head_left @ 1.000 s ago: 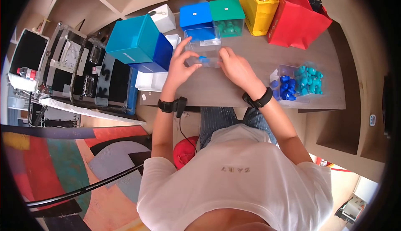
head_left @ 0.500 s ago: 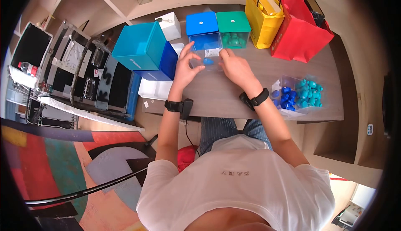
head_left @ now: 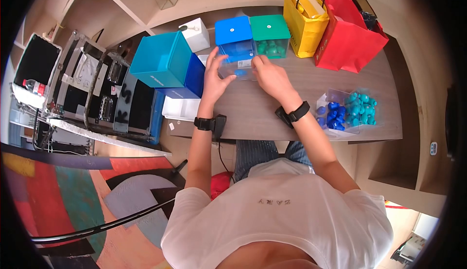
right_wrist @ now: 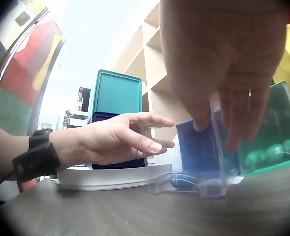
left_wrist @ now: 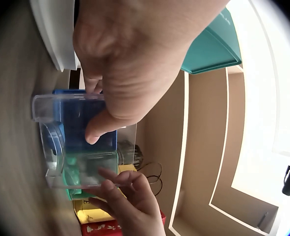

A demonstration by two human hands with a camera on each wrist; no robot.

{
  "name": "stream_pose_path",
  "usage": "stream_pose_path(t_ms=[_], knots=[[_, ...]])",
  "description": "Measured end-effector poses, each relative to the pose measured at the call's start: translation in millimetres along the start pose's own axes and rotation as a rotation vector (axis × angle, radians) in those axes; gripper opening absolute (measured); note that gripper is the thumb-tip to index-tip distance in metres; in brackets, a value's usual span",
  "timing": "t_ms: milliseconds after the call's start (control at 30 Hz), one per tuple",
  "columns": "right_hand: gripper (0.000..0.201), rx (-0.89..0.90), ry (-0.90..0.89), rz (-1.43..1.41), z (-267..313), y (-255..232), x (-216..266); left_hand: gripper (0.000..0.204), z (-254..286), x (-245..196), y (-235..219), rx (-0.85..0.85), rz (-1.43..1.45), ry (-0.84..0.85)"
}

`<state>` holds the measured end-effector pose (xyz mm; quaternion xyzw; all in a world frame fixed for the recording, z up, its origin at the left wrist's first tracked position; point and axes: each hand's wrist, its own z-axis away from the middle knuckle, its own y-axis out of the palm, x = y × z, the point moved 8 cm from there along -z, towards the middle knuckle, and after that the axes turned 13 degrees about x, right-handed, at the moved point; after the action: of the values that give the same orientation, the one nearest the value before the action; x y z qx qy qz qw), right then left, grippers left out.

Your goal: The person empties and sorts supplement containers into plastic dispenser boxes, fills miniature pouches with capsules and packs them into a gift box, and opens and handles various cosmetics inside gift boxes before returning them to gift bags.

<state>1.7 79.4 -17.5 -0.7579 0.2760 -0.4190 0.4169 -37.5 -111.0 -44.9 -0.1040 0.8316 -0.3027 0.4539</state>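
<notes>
Both my hands hold a clear open plastic box (head_left: 244, 64) with a white label over the table. At its left wall is my left hand (head_left: 213, 81), thumb on one side of the wall and fingers on the other, as the left wrist view shows. My right hand (head_left: 272, 79) pinches the opposite wall between thumb and fingers. Low in the box shows a small rounded blue piece (head_left: 240, 73), also the blue piece (right_wrist: 184, 181) near the tabletop. Behind stand a blue-lidded box (head_left: 233, 29) and a green-lidded box (head_left: 270, 27) with green pieces inside.
At the right of the table (head_left: 287, 118), clear containers hold dark blue pieces (head_left: 335, 116) and teal pieces (head_left: 361, 107). Yellow and red paper bags (head_left: 348, 35) stand at the back right. Stacked teal and navy bins (head_left: 160, 57) and a white tray (head_left: 181, 107) are at the left.
The clear box's far edge has come down toward me, so the box looks shorter and more of the blue-lidded box shows. Both hands stay at its sides. The head view has shifted slightly.
</notes>
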Motion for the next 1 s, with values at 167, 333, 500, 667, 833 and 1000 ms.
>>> stream_pose_path(t_ms=[167, 333, 500, 667, 833, 1000], knots=[[0.048, -0.048, 0.126, -0.003, -3.9, 8.7, -11.6, 0.105, -12.1, -27.1, -6.9, -0.030, -0.341, -0.084], [0.070, -0.042, 0.145, -0.027, 20.4, -15.5, 17.0, 0.122, -54.4, -59.7, 5.6, 0.166, -0.650, -0.085], [0.075, 0.033, 0.070, 0.046, 77.2, -75.8, 55.9, 0.133, -87.4, -38.2, 28.3, 0.444, -0.797, -0.112], [0.072, -0.073, 0.265, 0.257, 140.4, -127.5, 20.0, 0.122, -95.5, -31.6, 28.2, 0.422, -0.824, -0.061], [0.057, -0.246, 0.348, 0.291, 183.4, -159.8, -16.2, 0.074, -110.2, -36.2, 15.8, 0.224, -0.784, 0.005], [0.050, -0.292, 0.431, 0.348, 209.8, -168.6, -34.0, 0.057, -112.9, -33.2, 22.6, 0.174, -0.803, -0.025]])
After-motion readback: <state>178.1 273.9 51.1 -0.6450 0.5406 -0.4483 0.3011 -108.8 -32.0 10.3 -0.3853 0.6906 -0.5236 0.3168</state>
